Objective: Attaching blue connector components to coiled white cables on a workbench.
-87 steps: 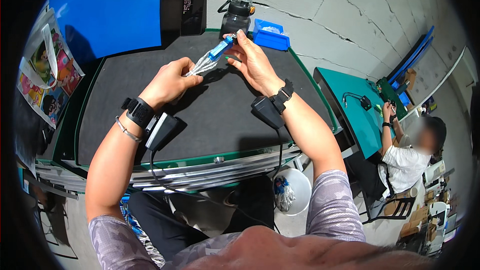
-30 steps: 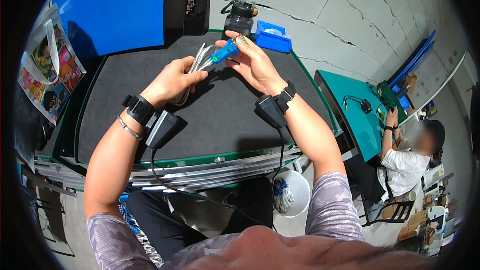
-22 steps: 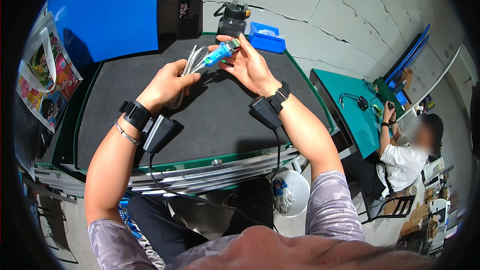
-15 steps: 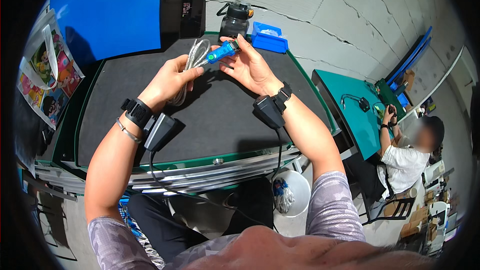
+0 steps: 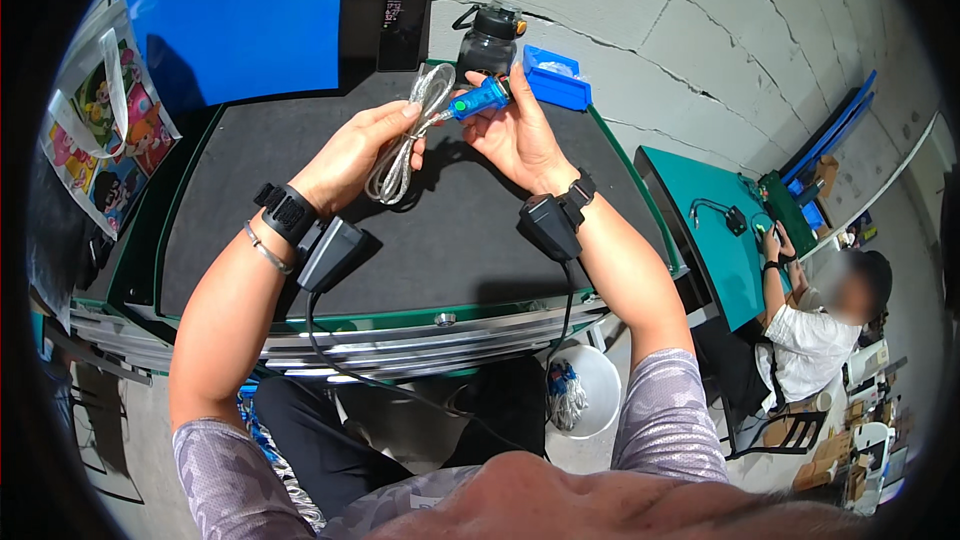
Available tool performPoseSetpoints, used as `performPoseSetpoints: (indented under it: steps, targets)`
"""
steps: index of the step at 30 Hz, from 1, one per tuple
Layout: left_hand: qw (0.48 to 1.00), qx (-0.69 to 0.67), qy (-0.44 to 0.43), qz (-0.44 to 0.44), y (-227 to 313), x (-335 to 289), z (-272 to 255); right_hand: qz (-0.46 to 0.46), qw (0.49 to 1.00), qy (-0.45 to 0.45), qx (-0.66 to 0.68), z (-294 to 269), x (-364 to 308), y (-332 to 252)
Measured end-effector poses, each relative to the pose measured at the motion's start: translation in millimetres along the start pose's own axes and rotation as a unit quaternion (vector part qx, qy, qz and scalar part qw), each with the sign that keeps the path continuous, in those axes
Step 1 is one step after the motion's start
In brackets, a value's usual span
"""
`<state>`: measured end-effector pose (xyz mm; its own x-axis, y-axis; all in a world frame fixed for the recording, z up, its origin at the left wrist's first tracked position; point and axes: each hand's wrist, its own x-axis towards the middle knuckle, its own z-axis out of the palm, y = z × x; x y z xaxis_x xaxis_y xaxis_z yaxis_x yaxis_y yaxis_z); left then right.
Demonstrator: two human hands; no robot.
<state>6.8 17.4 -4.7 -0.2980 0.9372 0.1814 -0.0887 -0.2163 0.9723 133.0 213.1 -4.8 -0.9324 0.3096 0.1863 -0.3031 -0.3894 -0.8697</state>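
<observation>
Above the dark mat [image 5: 290, 200], my left hand [image 5: 368, 143] is closed on a coiled, clear-jacketed silvery cable [image 5: 392, 178], its loops standing out above and below the fingers. The cable ends in a translucent blue connector [image 5: 480, 99] with a small green spot. My right hand [image 5: 520, 138] pinches the connector's far end between thumb and fingers, palm partly turned up. Its dark tip is partly hidden by the fingers. Each wrist wears a black strap with a wired black module.
Behind my hands stand a black clock-like display [image 5: 404, 30], a dark bottle [image 5: 490, 38] and a blue bin [image 5: 556, 78]. A white bucket [image 5: 598, 395] below holds similar cables. At right, a person works at a green table [image 5: 700, 230]; a printed bag [image 5: 110, 130] hangs left.
The view has shifted slightly, moving the scene rightward. My left hand has turned a little on the coil, showing more of the lower loops. The right hand still pinches the connector.
</observation>
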Motion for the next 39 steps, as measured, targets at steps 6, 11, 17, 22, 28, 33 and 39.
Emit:
performPoseSetpoints:
  steps: [6,11,17,22,28,33,39]
  targets:
    - [0.996,0.083,0.028,0.02,1.4,-0.7,-0.9,0.019,0.994,-0.075,-0.075,9.5,-4.2,11.3]
    - [0.994,0.099,0.036,0.02,1.1,-0.7,-0.3,0.011,0.995,-0.06,-0.084,15.8,-8.2,12.0]
    - [0.994,0.105,0.027,0.009,-0.9,0.8,0.8,-0.006,0.987,-0.012,-0.16,14.8,-6.7,15.3]
    - [0.991,0.129,0.026,0.001,-1.0,0.9,0.7,-0.006,0.974,0.025,-0.224,16.8,-8.5,14.5]
    - [0.99,0.139,-0.009,-0.029,-3.2,1.4,-1.9,-0.044,0.968,-0.003,-0.245,18.4,-10.7,11.9]
    - [0.988,0.144,-0.048,-0.026,-4.1,0.0,-7.7,-0.017,0.979,0.015,-0.201,11.8,-5.4,15.6]
    - [0.98,0.166,-0.106,-0.027,-3.6,1.7,-11.6,-0.011,0.991,0.02,-0.131,9.5,-7.0,8.0]
